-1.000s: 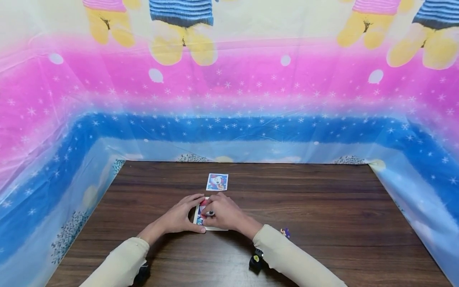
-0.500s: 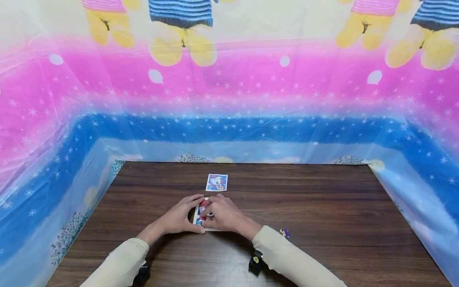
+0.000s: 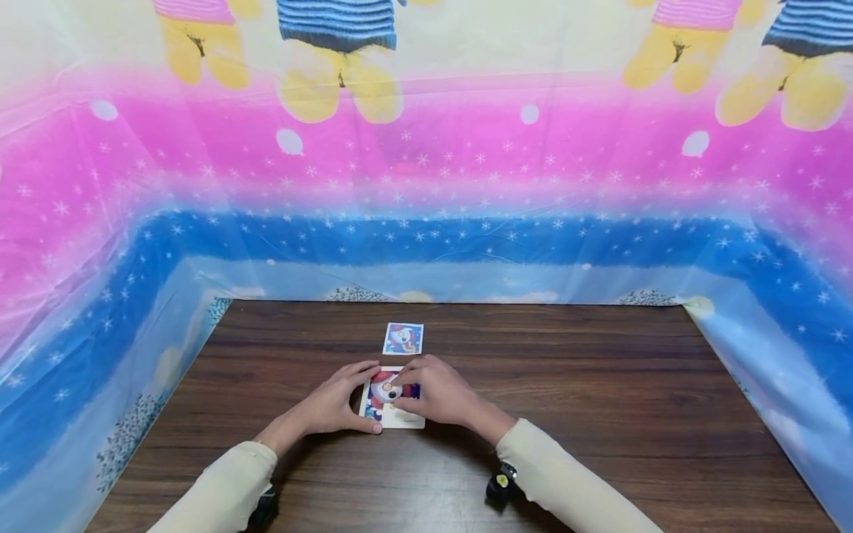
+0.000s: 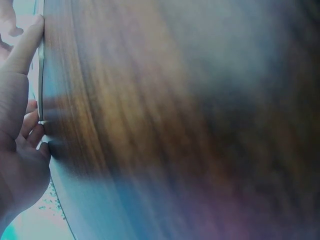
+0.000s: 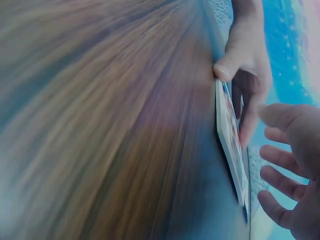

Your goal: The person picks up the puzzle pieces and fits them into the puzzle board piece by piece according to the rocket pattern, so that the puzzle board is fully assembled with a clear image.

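Observation:
A small jigsaw puzzle board (image 3: 406, 420) with a pale frame lies flat on the table, showing a cartoon character. Bare cream backing shows at its near right. My left hand (image 3: 329, 400) spans the board's left side and holds it, thumb at the near edge and fingertips at the far edge. Over the board's right half is my right hand (image 3: 443, 392). The right wrist view shows the right hand (image 5: 295, 160) with loosely bent, spread fingers just above the board (image 5: 227, 130), apart from it and with nothing visible between them.
A square picture card (image 3: 403, 338) with a similar character lies just beyond the board. The dark wood table (image 3: 600, 385) stretches out on both sides. A printed cloth (image 3: 426, 237) hangs around its back and sides.
My right hand has let go of the white-and-dark piece, now lying in the puzzle, and drawn back to the right. The purple piece by the right sleeve is now hidden. My left hand stays put.

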Demonstrator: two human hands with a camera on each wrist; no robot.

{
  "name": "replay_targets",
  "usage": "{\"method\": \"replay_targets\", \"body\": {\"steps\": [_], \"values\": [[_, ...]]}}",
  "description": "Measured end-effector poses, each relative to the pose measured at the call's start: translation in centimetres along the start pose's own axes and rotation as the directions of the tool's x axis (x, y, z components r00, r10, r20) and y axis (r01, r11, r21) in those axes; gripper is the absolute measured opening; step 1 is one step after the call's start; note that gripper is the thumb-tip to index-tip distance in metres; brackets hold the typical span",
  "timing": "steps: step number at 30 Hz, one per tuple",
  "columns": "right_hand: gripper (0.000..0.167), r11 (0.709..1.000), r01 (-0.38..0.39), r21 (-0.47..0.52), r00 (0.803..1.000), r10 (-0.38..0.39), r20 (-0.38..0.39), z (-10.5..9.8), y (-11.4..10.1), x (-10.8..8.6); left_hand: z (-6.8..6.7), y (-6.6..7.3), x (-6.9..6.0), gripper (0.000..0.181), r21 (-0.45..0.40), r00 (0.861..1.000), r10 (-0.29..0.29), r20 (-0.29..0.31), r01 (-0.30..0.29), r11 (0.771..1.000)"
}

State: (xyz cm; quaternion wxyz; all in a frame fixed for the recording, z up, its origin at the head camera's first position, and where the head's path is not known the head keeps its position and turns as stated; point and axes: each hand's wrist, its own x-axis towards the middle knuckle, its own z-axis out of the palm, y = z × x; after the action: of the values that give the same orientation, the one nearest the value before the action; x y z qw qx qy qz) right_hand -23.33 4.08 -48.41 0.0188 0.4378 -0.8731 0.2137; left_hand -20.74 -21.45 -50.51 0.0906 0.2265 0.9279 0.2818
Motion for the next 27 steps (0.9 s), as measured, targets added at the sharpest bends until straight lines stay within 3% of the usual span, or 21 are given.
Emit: {"method": "replay_targets", "body": {"steps": [12,27], "values": [[0.037,0.994,-0.105,0.04,0.987,0.109,-0.116,-2.8,3.1,-6.1,0.1,0.0,-0.1,0.11,0.01,1.0,0.003,-0.013,-0.003,1.0],[0.042,0.984,-0.174,0.037,0.975,0.177,-0.13,-4.7,5.1,-13.2,0.2,-0.1,0.0,0.11,0.014,1.0,0.003,-0.017,-0.003,1.0]]}}
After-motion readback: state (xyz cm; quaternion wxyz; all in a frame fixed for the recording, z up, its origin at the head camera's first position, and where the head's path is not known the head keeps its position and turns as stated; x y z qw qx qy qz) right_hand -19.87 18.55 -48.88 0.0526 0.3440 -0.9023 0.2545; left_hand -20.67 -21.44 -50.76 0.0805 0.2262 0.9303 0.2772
